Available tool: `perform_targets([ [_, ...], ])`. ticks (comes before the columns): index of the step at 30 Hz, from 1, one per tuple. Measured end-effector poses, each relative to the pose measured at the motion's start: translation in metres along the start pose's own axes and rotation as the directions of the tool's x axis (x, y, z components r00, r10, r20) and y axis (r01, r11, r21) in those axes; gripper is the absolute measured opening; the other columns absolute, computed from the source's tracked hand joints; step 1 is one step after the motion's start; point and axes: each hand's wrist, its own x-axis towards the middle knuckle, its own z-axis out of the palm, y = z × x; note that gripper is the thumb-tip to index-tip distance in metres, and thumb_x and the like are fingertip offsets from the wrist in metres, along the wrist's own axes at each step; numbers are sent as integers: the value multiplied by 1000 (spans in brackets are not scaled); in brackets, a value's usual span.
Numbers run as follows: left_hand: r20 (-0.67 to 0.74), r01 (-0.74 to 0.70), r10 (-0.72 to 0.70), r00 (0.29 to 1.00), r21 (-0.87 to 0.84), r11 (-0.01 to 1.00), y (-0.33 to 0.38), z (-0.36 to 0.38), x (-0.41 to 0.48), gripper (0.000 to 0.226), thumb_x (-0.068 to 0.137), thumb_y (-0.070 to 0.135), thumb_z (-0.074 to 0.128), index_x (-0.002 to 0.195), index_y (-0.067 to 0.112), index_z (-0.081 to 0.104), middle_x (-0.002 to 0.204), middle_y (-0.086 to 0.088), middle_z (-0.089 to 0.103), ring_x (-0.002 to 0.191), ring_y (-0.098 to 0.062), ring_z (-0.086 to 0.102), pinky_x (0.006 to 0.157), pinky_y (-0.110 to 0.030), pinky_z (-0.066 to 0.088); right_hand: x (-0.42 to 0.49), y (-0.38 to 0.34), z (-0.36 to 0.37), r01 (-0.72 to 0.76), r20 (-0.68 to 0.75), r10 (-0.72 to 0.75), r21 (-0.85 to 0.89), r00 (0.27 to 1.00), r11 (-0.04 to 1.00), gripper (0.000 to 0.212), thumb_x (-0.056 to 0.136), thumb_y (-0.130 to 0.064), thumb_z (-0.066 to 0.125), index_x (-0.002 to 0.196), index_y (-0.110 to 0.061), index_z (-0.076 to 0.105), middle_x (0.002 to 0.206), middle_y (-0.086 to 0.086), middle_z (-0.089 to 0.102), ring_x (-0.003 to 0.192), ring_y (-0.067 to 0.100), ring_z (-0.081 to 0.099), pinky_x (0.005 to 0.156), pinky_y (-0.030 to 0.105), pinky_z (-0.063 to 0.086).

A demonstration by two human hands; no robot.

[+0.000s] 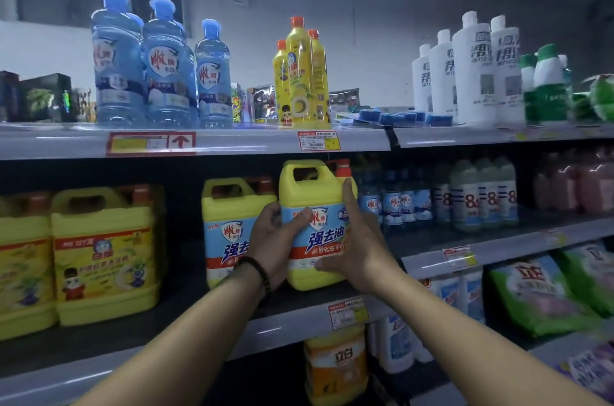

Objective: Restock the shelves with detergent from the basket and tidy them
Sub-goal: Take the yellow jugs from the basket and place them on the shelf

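Observation:
A yellow detergent jug (312,193) with a blue label and red cap stands on the middle shelf (186,322), held between both hands. My left hand (275,239) grips its left side, with a dark bead bracelet on the wrist. My right hand (358,243) presses flat against its right side, fingers pointing up. A matching yellow jug (226,226) stands just to the left, partly behind my left hand. The basket is not in view.
Two larger yellow jugs (103,256) fill the shelf's left end. Small blue and pale bottles (465,196) stand to the right. The top shelf carries blue bottles (159,66), yellow bottles (302,73) and white bottles (465,66). Below sit an orange jug (335,369) and green bags (538,292).

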Motion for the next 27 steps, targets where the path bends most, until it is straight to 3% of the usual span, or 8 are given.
perform_targets([
  [4, -17, -43, 54, 998, 381, 923, -22, -2, 14, 34, 95, 34, 77, 126, 24, 65, 120, 0, 77, 106, -24, 76, 98, -51, 60, 1, 31, 14, 1, 12, -1, -5, 1000, 1000, 145, 79, -22, 95, 159, -58, -21, 145, -7, 29, 117, 8, 46, 79, 2, 42],
  [6, -1, -93, 125, 992, 660, 745, -28, -6, 16, 38, 99, 34, 70, 134, 25, 59, 130, 3, 71, 116, -23, 70, 104, -45, 56, 0, 40, 23, -5, -12, 5, 0, 1000, 1000, 136, 84, -27, 92, 162, -55, -16, 147, -5, 31, 115, 5, 43, 81, 3, 39],
  [8, 12, -126, 202, 979, 814, 567, -35, -10, 13, 46, 99, 25, 67, 142, 24, 51, 131, 0, 68, 118, -26, 67, 101, -40, 55, 2, 41, 30, -22, -38, 22, -3, 999, 1000, 134, 85, -27, 91, 163, -53, -15, 144, -3, 33, 111, 5, 43, 90, 17, 40],
  [12, 23, -185, 319, 947, 852, 489, -53, -10, -1, 47, 97, 18, 63, 142, 21, 47, 127, -6, 63, 116, -27, 63, 99, -40, 55, 4, 44, 39, -78, -73, 74, -54, 995, 995, 133, 85, -32, 90, 166, -46, -13, 138, 4, 39, 118, 17, 52, 96, 26, 40],
  [16, 12, -112, 219, 976, 886, 450, -61, -2, -14, 85, 98, 29, 66, 164, 14, 14, 157, -14, 30, 140, -29, 44, 113, -36, 43, 10, 48, 51, -122, -119, 108, -120, 987, 985, 133, 85, -34, 89, 166, -45, -16, 138, 7, 39, 126, 27, 55, 105, 39, 51],
  [22, 51, -76, 86, 995, 943, 324, -52, 2, -4, 91, 102, 28, 60, 166, 6, -1, 158, -16, 37, 141, -31, 45, 114, -39, 44, 20, 43, 57, -181, -138, 155, -198, 978, 963, 131, 86, -37, 88, 166, -42, -15, 148, 15, 39, 132, 37, 53, 107, 53, 51],
  [25, 25, -42, 55, 998, 946, 323, -49, 2, -2, 87, 99, 31, 62, 165, 4, 10, 151, -14, 47, 133, -30, 54, 106, -37, 52, 17, 40, 56, -186, -103, 167, -211, 981, 960, 127, 89, -37, 84, 166, -41, -16, 150, 16, 36, 133, 39, 52, 108, 55, 50],
  [27, 17, -40, 69, 997, 939, 341, -44, 2, -7, 64, 97, 33, 65, 150, 9, 40, 137, -9, 58, 121, -27, 61, 94, -33, 53, 13, 37, 50, -194, -58, 186, -215, 981, 957, 118, 93, -36, 79, 168, -39, -12, 151, 15, 37, 135, 37, 51, 111, 55, 49],
])
